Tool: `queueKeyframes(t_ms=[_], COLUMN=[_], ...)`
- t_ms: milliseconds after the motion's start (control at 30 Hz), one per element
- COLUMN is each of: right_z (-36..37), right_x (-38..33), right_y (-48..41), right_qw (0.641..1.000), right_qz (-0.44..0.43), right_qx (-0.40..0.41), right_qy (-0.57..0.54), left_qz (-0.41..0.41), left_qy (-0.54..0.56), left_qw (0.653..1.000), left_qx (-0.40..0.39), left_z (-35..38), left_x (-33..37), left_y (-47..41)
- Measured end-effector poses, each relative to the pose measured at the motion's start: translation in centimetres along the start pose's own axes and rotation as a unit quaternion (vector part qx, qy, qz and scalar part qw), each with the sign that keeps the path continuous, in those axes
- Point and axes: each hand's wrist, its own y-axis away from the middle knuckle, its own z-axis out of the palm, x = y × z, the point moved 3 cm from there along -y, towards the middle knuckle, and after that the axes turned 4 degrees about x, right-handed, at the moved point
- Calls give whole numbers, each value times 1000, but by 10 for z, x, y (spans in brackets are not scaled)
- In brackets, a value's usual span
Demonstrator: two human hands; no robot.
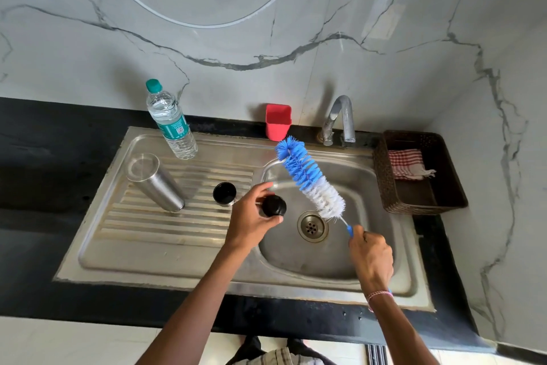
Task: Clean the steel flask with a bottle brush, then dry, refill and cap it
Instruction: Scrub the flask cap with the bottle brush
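The steel flask (pixel 155 181) stands upside down on the ribbed drainboard at the left. A black-topped cup lid (pixel 224 193) sits on the drainboard to its right. My left hand (pixel 251 218) holds a black stopper cap (pixel 274 206) over the left rim of the sink bowl. My right hand (pixel 371 258) grips the blue handle of the bottle brush (pixel 309 178), whose blue and white bristles point up and left over the bowl, close to the cap but apart from it.
A steel sink (pixel 340 264) with a drain (pixel 313 227) lies below the hands. The tap (pixel 340 120) and a red holder (pixel 277 122) stand behind it. A clear water bottle (pixel 171 122) stands back left. At the right, a brown basket (pixel 384 184) holds a checked cloth (pixel 407 164).
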Motion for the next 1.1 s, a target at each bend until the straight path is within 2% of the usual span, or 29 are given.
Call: queueKeyframes(t_ms=[133,367,633,867,1100], right_z=[-5,-11,1,15,25], right_x=[6,12,18,21,17], right_y=[-5,-8,-3,3,7], right_qw=[999,998,1000,1000,999], right_qz=[7,18,9,5,-4], right_qx=[19,31,-10,-23,-35], right_qy=[-27,-46,-14,6,26], left_qz=[70,112,47,-48,-83], left_qy=[-56,-63,-94,-192,-246], left_qw=[996,992,994,975,957], left_qx=[-17,-2,-2,100,126], left_z=[13,19,14,-24,-69], left_x=[26,42,9,-50,-93], left_y=[-8,-13,3,15,10])
